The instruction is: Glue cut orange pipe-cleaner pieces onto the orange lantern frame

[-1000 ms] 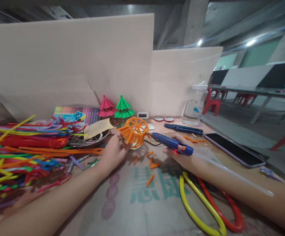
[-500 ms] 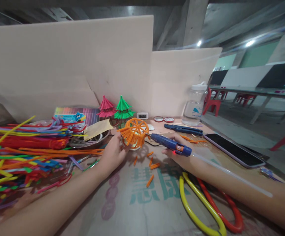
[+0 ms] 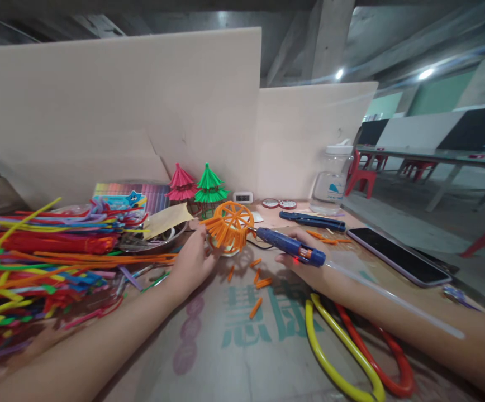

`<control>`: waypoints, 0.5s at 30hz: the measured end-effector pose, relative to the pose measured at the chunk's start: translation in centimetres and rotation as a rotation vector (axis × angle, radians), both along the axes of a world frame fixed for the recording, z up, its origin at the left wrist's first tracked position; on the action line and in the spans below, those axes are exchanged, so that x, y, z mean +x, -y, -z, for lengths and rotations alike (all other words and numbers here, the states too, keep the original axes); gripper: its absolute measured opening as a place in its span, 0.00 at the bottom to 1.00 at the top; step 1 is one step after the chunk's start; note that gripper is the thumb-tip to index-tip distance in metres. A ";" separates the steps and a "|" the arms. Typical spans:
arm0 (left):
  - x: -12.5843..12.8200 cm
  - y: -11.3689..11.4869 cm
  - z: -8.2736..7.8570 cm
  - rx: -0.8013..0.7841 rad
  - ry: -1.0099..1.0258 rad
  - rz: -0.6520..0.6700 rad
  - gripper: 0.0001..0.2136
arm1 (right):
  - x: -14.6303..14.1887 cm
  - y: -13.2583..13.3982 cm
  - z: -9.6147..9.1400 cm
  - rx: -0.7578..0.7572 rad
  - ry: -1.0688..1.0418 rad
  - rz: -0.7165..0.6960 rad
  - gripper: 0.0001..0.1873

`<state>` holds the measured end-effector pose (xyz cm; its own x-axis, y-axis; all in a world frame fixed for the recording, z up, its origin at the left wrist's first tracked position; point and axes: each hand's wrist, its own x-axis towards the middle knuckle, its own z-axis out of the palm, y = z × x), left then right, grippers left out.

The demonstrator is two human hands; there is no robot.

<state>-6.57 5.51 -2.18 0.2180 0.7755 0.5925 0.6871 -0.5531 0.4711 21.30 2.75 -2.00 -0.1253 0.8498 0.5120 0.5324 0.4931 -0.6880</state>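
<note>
My left hand [image 3: 196, 257] is closed on the left edge of an orange wheel-shaped piece [image 3: 233, 220] built from pipe-cleaner lengths, with spokes on top and short strips slanting down its side. In my right hand [image 3: 299, 268] is a blue hot glue gun [image 3: 288, 244], its red light lit and a long clear glue stick [image 3: 393, 301] running out of its back. The gun's tip is at the right side of the orange piece; whether it touches cannot be made out. Several short orange cut pieces [image 3: 256, 308] lie on the cardboard below.
Bundles of coloured pipe cleaners [image 3: 50, 243] cover the left. Behind stand a pink [image 3: 181, 181] and a green pagoda-like model [image 3: 211, 184]. Yellow-and-red-handled scissors [image 3: 343, 346], a phone [image 3: 397, 254], a blue utility knife [image 3: 312, 220] and a water bottle [image 3: 330, 181] are on the right.
</note>
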 end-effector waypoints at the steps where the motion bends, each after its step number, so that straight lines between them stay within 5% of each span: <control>1: 0.0 0.0 0.0 -0.006 0.007 0.004 0.16 | 0.0 0.0 0.0 0.000 0.001 -0.006 0.14; 15: -0.3 -0.4 0.6 -0.053 0.022 -0.014 0.18 | 0.0 0.1 -0.1 -0.012 0.051 0.023 0.14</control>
